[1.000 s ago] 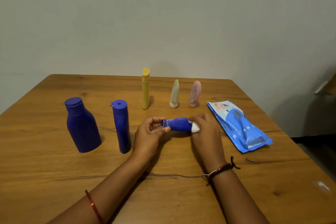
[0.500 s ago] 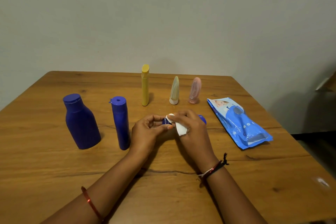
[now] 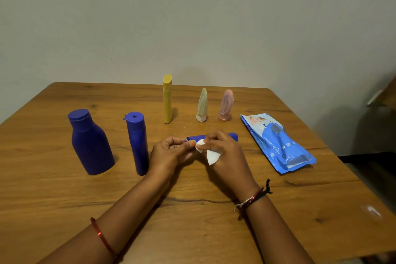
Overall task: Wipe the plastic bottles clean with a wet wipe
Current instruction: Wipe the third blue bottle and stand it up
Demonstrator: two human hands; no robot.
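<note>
One small blue bottle (image 3: 232, 135) lies on its side, held between both hands near the middle of the table (image 3: 300, 210); whether it touches the wood cannot be told. The left hand (image 3: 169, 155) pinches its cap end with curled fingers and thumb. The right hand (image 3: 225, 152) wraps over the body, fingers curled, pressing a white wet wipe (image 3: 209, 153) against the bottle near the cap; a loose corner of the wipe hangs below the fingers. Only the bottle's two ends show past the hands.

Five more bottles stand upright, six in total. Two are dark blue, toward the left edge: a wide flask-shaped bottle (image 3: 91, 143) and, just right of it, a slim cylindrical bottle (image 3: 137, 143) with a flip cap, close to the left hand but apart from it. Three stand in a row toward the far edge: a tall yellow bottle (image 3: 167, 99), a pale green tube (image 3: 202, 106) and a pink tube (image 3: 226, 106), each apart from the next.

One blue wet-wipe pack (image 3: 276, 141) lies flat toward the right edge, well apart from the right hand.

Open wood lies between the hands and the near edge, crossed only by the forearms, with more at the far left corner. A bangle (image 3: 102, 238) circles the left forearm; threads and a bangle (image 3: 252, 197) circle the right wrist.
</note>
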